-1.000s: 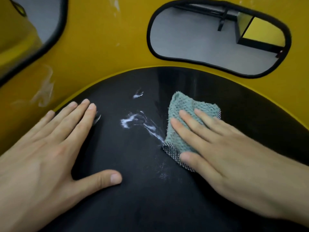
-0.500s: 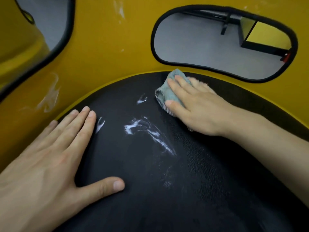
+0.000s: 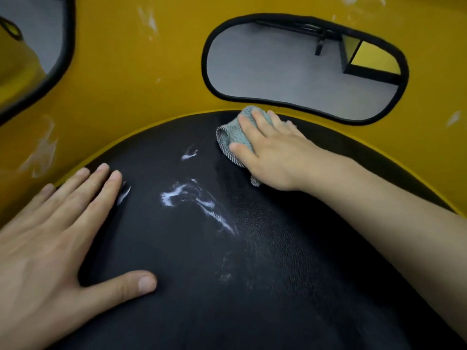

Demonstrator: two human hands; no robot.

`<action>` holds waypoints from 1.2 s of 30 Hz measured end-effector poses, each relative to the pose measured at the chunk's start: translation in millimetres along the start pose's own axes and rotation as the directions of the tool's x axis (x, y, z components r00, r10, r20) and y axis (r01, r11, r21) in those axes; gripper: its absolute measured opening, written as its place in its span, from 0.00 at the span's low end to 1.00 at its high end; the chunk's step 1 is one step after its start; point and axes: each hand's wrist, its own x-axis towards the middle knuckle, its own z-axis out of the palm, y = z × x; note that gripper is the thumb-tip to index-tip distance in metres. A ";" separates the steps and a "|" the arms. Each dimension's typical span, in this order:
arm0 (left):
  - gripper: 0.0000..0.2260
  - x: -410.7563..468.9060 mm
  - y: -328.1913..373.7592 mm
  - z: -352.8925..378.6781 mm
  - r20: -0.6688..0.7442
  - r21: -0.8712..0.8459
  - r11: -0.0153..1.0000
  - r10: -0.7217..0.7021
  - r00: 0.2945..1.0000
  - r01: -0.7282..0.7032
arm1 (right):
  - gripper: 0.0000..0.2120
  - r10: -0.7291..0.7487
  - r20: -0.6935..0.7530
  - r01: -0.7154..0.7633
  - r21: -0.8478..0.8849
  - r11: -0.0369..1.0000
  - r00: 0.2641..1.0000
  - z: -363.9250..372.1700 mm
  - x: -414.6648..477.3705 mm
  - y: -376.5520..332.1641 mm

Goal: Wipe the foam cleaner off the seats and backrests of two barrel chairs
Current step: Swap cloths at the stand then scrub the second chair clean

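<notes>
A: Where has your right hand [image 3: 273, 152] gone?
B: You pushed it with the cloth [image 3: 233, 133] from beside the foam streak [image 3: 192, 198] up to the back edge of the seat [image 3: 278, 248], just beside the backrest [image 3: 151, 79]; the cloth is bunched now, not flat

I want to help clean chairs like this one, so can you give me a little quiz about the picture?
1. True or false: the left hand lies flat on the seat, holding nothing.
2. Which hand presses the cloth at the back of the seat? A) left hand B) right hand
3. Fill in: the white streaks on the seat between the hands are ____.

Key: 1 true; 2 B; 3 foam
</notes>
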 end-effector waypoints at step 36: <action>0.54 -0.3 55.3 -60.8 0.307 0.127 0.973 -0.223 0.925 0.192 | 0.28 -0.203 -0.004 0.203 -0.012 0.979 0.979 -4.6 -12.4 -17.1</action>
